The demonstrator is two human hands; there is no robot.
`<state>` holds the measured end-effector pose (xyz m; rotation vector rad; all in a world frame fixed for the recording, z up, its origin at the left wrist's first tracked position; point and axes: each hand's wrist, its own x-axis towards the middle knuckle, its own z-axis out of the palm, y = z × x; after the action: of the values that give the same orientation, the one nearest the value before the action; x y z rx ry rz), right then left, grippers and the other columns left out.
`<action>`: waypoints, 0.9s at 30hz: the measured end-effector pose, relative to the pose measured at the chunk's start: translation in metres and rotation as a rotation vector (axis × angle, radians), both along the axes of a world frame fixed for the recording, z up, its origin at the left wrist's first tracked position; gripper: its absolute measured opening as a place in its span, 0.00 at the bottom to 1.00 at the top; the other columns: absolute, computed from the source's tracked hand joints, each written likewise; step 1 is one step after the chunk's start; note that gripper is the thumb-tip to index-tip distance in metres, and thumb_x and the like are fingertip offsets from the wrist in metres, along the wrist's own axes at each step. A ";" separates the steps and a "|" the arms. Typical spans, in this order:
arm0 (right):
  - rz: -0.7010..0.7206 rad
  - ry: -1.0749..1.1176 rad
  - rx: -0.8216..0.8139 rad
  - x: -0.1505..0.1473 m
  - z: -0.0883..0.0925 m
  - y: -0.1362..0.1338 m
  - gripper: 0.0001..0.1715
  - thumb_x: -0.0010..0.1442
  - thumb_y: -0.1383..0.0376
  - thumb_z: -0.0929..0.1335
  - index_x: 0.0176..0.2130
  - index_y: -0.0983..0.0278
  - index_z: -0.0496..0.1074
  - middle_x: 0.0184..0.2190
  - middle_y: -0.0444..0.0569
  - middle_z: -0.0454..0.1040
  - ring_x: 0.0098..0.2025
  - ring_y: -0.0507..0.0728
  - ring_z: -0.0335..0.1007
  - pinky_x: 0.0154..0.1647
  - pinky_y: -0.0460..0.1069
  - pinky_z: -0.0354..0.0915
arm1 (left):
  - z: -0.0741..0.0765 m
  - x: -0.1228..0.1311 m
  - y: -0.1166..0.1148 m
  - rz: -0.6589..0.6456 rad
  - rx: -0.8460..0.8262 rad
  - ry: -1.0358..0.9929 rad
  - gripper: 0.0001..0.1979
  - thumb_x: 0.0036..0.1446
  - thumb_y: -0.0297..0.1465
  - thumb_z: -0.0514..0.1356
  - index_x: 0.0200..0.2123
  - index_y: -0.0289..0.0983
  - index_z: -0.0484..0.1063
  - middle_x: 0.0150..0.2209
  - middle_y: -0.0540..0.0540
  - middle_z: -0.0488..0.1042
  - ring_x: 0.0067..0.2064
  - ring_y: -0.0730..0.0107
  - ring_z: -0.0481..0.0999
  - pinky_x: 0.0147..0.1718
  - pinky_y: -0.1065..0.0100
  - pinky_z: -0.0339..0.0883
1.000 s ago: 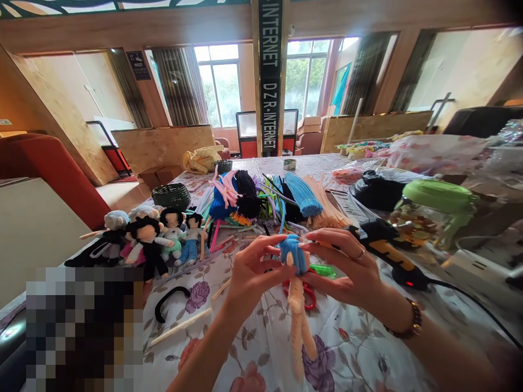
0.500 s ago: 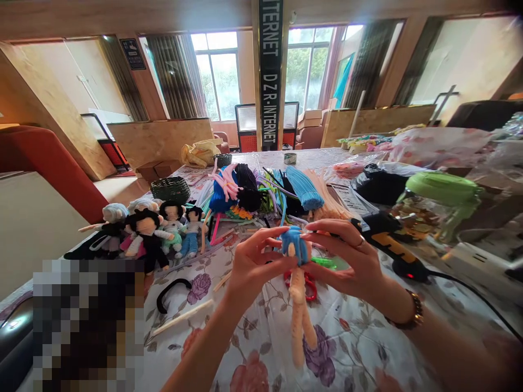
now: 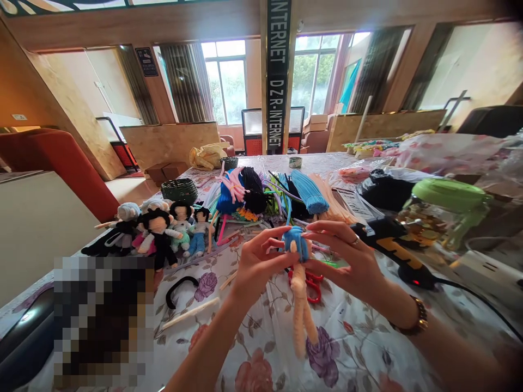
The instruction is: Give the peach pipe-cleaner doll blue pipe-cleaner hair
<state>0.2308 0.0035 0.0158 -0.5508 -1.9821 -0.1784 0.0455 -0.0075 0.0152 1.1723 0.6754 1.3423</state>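
A pipe-cleaner doll [image 3: 301,296] with a blue fuzzy head and a tan body hangs above the flowered tablecloth [image 3: 351,354]. My left hand [image 3: 257,267] grips the blue head from the left, fingers curled round it. Closed on the head's right side is my right hand [image 3: 347,261], fingertips on top and a ring on one finger. The doll's legs dangle free below both hands. Red-handled scissors [image 3: 312,286] lie on the cloth right behind the doll.
Finished dolls [image 3: 159,231] lie in a row at the left. Bundles of coloured pipe cleaners [image 3: 269,196] fill the table's middle. A glue gun [image 3: 394,253] with a cord lies at the right, beside a green-lidded jar [image 3: 443,209]. A small dark basket [image 3: 180,190] stands farther back.
The view has shifted slightly, so everything sits a little to the right. Both hands keep their hold on the doll's head, with only small finger movement.
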 end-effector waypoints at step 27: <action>-0.027 -0.020 0.014 0.000 -0.003 0.001 0.22 0.57 0.66 0.70 0.52 0.57 0.69 0.44 0.51 0.71 0.45 0.58 0.73 0.46 0.53 0.71 | 0.000 0.000 0.000 0.056 0.015 0.046 0.19 0.37 0.29 0.72 0.38 0.41 0.79 0.31 0.48 0.75 0.37 0.70 0.71 0.31 0.74 0.68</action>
<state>0.2312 0.0048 0.0124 -0.5694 -1.9921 -0.2150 0.0459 -0.0076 0.0153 1.2072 0.7369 1.3728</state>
